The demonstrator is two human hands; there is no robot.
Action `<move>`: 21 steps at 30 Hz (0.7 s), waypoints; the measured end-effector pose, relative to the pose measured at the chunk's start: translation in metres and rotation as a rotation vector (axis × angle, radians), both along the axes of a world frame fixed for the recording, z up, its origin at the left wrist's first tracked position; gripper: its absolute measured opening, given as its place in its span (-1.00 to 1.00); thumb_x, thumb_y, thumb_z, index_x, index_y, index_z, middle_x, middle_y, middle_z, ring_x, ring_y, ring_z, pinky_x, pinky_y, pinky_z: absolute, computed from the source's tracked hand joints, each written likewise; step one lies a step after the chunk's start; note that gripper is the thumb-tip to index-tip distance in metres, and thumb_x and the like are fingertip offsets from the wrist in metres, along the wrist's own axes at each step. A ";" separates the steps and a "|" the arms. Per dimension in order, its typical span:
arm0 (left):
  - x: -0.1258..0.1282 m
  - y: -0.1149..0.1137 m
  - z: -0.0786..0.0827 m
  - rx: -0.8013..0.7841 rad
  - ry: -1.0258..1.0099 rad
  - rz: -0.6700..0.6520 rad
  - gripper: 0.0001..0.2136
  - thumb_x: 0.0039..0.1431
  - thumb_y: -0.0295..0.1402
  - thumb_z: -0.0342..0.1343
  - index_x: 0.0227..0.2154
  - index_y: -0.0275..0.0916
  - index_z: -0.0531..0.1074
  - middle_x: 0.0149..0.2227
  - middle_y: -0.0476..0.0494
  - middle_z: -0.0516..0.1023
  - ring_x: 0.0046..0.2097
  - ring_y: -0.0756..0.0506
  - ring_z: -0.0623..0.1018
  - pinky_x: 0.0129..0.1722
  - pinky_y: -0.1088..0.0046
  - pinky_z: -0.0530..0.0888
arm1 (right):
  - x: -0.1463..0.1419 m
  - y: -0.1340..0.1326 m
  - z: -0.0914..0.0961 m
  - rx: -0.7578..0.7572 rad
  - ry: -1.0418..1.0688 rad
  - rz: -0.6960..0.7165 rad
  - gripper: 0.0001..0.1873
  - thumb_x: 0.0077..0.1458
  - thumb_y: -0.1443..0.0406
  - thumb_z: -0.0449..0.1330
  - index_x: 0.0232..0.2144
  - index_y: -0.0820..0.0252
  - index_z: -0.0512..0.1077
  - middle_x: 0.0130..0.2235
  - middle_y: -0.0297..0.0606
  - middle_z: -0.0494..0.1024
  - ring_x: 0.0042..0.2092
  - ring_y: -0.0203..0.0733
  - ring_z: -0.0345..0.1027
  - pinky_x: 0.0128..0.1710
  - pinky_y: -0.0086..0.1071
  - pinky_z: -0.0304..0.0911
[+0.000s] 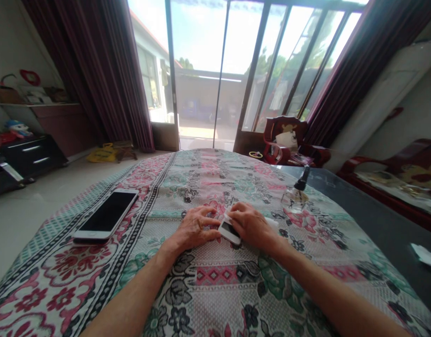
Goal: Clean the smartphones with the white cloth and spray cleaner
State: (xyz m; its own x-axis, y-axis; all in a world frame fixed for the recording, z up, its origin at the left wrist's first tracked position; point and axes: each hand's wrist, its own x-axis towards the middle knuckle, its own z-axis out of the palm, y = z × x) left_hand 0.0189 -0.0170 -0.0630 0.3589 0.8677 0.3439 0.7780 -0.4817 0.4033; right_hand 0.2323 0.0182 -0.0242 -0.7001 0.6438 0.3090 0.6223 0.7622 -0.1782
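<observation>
Head view, centre: left hand [196,229] and right hand [252,224] each had a grip clamped on a small white item [229,230]; phone [106,215] lay untouched, work seemingly early.

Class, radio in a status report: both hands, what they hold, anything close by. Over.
Left hand and right hand both gripping small white item, on floral tablecloth. Phone apart, left side. Nothing between.
</observation>
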 end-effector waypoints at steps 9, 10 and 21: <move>-0.001 0.002 -0.002 0.011 0.009 -0.009 -0.81 0.09 -0.13 0.21 -0.22 0.06 0.57 0.06 0.00 0.45 0.11 -0.17 0.40 0.14 0.18 0.28 | 0.009 0.018 0.001 0.007 0.013 -0.169 -0.78 0.21 0.34 0.04 -0.32 0.16 0.51 -0.21 -0.20 0.47 -0.14 -0.19 0.31 -0.09 -0.33 0.19; -0.001 0.002 -0.002 0.006 0.006 -0.007 -0.81 0.09 -0.14 0.21 -0.22 0.05 0.57 0.06 -0.01 0.45 0.11 -0.17 0.40 0.14 0.19 0.28 | 0.009 0.025 0.001 0.022 0.011 -0.206 -0.77 0.22 0.34 0.04 -0.31 0.15 0.50 -0.21 -0.20 0.47 -0.14 -0.19 0.31 -0.09 -0.33 0.19; -0.001 0.001 -0.002 0.009 0.020 -0.008 -0.81 0.08 -0.15 0.23 -0.22 0.10 0.56 0.08 0.01 0.43 0.12 -0.18 0.38 0.16 0.13 0.26 | -0.003 -0.020 0.000 -0.009 0.011 0.041 -0.82 0.17 0.34 0.09 -0.37 0.18 0.50 -0.24 -0.19 0.46 -0.17 -0.19 0.28 -0.17 -0.32 0.23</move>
